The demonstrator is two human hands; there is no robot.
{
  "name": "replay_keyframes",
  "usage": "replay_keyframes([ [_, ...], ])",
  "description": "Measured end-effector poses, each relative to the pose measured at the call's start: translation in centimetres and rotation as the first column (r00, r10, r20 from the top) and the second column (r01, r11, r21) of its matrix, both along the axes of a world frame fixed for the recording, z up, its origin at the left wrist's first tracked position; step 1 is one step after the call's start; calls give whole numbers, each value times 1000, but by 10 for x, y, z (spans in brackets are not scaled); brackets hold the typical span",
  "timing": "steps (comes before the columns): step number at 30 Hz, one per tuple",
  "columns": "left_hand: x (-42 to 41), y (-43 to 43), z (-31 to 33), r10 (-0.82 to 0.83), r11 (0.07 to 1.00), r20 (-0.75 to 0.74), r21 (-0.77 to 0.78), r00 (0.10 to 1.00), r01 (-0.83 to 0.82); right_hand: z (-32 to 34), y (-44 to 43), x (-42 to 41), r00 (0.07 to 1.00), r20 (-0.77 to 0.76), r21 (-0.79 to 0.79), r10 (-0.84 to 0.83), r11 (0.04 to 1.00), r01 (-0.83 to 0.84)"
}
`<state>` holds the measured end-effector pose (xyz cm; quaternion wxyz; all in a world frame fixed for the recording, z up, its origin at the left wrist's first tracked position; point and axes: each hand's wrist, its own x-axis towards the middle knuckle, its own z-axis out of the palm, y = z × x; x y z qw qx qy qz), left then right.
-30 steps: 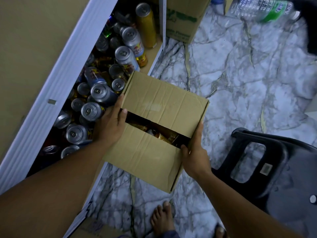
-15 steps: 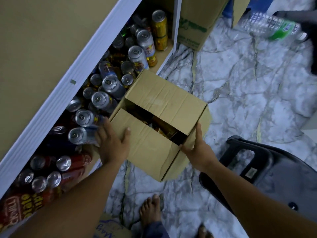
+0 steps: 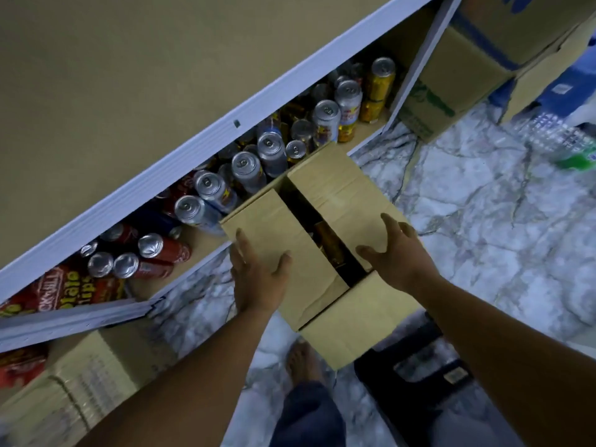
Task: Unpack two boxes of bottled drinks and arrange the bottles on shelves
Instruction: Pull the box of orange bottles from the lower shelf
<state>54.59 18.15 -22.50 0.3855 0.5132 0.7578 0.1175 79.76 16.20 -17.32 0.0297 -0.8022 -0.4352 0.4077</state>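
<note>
A brown cardboard box [image 3: 342, 195] sits in front of the low shelf [image 3: 180, 162], its two top flaps nearly closed. Through the dark gap between the flaps I see amber bottles [image 3: 332, 246]. My left hand [image 3: 258, 275] rests flat on the left flap, thumb spread toward the gap. My right hand [image 3: 398, 253] is over the right flap with fingers spread and relaxed, and I cannot tell if it touches. The box's near corner overlaps a black stool [image 3: 419, 372]; whether it rests on the stool is unclear.
The shelf holds many upright drink cans [image 3: 245, 169] and red chip packs [image 3: 64, 288]. Closed cartons stand at the lower left [image 3: 84, 382] and upper right [image 3: 458, 72]. A wrapped pack of water bottles [image 3: 554, 140] lies on the marble floor [image 3: 483, 227]. My bare foot [image 3: 303, 359] is below the box.
Both hands have left the box's sides and come onto its top flaps. The box has turned and now lies nearer me, and the gap between its flaps looks narrower.
</note>
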Motion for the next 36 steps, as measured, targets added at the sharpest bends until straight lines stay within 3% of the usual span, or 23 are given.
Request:
replay_keyframes([
  [9,27,95,-15,217,976,-164,4,962,-219,-15,118,-17,943,96,44,318,945,-324],
  [15,40,103,-25,188,976,-266,-56,945,-210,-36,137,-31,873,204,-64,443,896,-440],
  [19,41,103,-21,190,976,-251,-57,949,-210,-33,139,-26,875,168,-45,455,890,-454],
  [28,29,85,-5,128,992,-91,25,988,-127,-21,149,4,895,-64,24,441,898,-440],
  [36,31,79,6,149,985,-70,100,986,-142,-17,162,15,858,-114,27,500,865,-500],
])
